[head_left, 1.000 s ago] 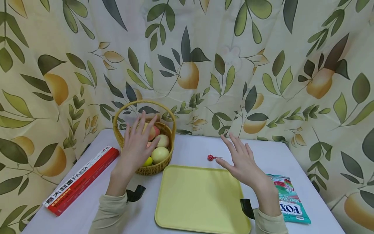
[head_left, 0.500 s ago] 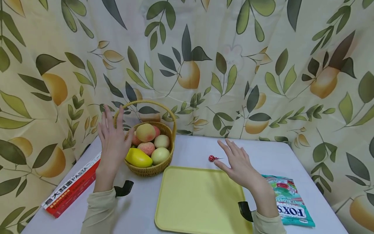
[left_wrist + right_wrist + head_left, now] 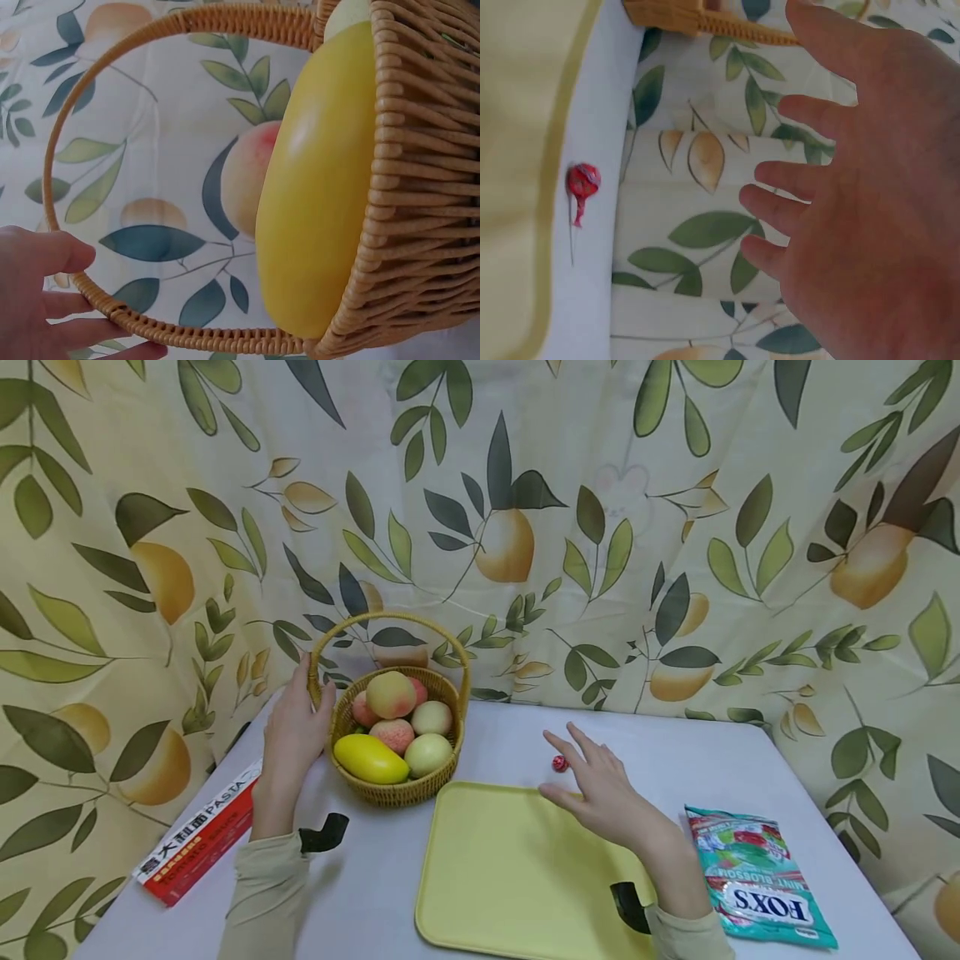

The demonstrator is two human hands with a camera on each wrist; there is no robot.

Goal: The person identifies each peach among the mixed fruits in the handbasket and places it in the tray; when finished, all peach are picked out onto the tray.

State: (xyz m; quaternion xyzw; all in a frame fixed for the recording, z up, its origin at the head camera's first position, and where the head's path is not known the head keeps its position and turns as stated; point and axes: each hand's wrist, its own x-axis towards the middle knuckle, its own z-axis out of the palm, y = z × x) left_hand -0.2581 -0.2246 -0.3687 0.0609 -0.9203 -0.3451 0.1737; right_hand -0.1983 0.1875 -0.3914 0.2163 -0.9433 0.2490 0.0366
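In the head view, my left hand [image 3: 291, 739] is at the left side of a wicker basket's arched handle [image 3: 390, 617]. The left wrist view has its thumb overlapping the handle [image 3: 247, 22] and its fingers, nearly straight, right along it. Peaches [image 3: 391, 695], pale round fruits [image 3: 428, 754] and a yellow mango [image 3: 371, 758] fill the basket [image 3: 397, 793]. My right hand [image 3: 607, 797] hovers over the far right of a yellow tray [image 3: 517, 860], fingers spread, holding nothing. Just beyond its fingers lies a red-wrapped lollipop [image 3: 559, 763], its stick hidden in the head view but visible in the right wrist view.
A teal FOX'S candy bag [image 3: 757, 877] lies right of the tray. On the left is a long red-and-white pasta box [image 3: 202, 839], partly behind my left arm. A leaf-and-fruit patterned curtain [image 3: 480, 527] stands close behind the white table [image 3: 510, 743].
My left hand has moved left from in front of the basket, then in against its handle. The right hand stays spread above the tray. The head view has shifted slightly right.
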